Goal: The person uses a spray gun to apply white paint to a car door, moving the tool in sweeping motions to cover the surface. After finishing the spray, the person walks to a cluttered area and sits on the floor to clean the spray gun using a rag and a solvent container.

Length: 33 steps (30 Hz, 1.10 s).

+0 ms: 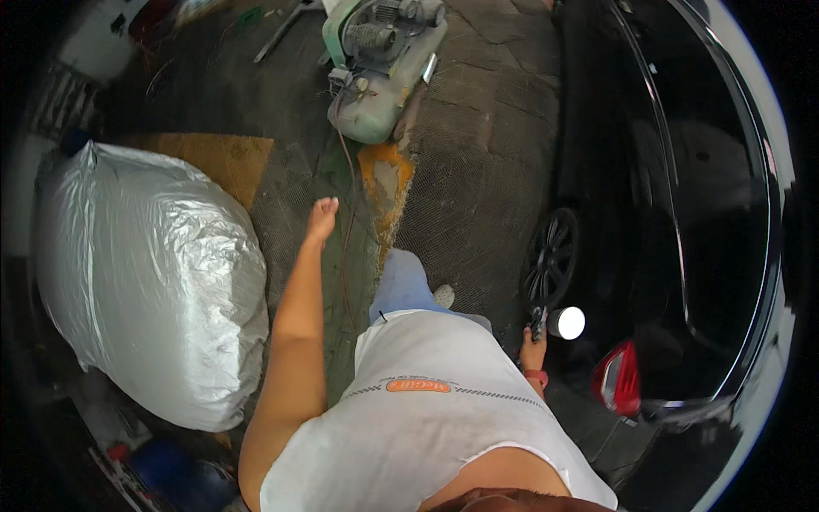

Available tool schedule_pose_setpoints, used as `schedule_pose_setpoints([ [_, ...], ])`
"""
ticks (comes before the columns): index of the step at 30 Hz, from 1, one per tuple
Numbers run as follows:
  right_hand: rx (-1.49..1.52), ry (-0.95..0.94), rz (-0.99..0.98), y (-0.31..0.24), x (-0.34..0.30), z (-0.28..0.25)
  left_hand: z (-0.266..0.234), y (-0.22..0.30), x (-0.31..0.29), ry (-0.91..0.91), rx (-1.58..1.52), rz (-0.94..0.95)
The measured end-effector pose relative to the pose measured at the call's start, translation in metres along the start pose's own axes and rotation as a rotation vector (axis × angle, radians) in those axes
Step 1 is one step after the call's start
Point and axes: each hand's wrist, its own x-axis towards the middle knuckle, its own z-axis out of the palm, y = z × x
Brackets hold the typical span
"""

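The right hand [532,350] is closed around a dark tool [537,322] with a white round cup [566,322], beside the rear wheel [550,258] of a black car [636,282], though the tool's body melts into the darkness there; the left hand [322,220] is out ahead, fingers curled, and I can't tell whether it's fully closed. Whatever the silver cover [162,282] wraps is hidden, and the car's far side fades at the rim. Between them runs open floor [478,162], a thin hose [348,154] along it, a compressor [375,94] at the far end.
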Motion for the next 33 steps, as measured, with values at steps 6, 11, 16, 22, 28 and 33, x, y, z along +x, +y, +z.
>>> schedule_pose_setpoints([
  [6,-0.222,-0.071,0.041,-0.031,0.086,0.003,0.009,0.095,0.191,0.054,-0.108,0.061],
  [11,-0.339,-0.066,0.085,-0.066,0.153,0.004,0.019,0.153,0.358,0.096,-0.093,-0.013],
  [16,-0.52,-0.175,0.251,-0.172,0.195,0.006,0.037,0.146,0.49,0.158,0.084,-0.132],
  [22,-0.594,-0.23,0.336,-0.251,0.241,0.028,0.053,0.146,0.583,0.167,0.171,-0.224],
  [28,-0.62,-0.271,0.247,-0.304,0.322,0.036,0.063,0.11,0.629,0.195,0.078,-0.3],
  [33,-0.381,-0.268,0.5,-0.339,0.405,0.072,0.093,0.148,0.601,0.243,0.419,-0.322],
])
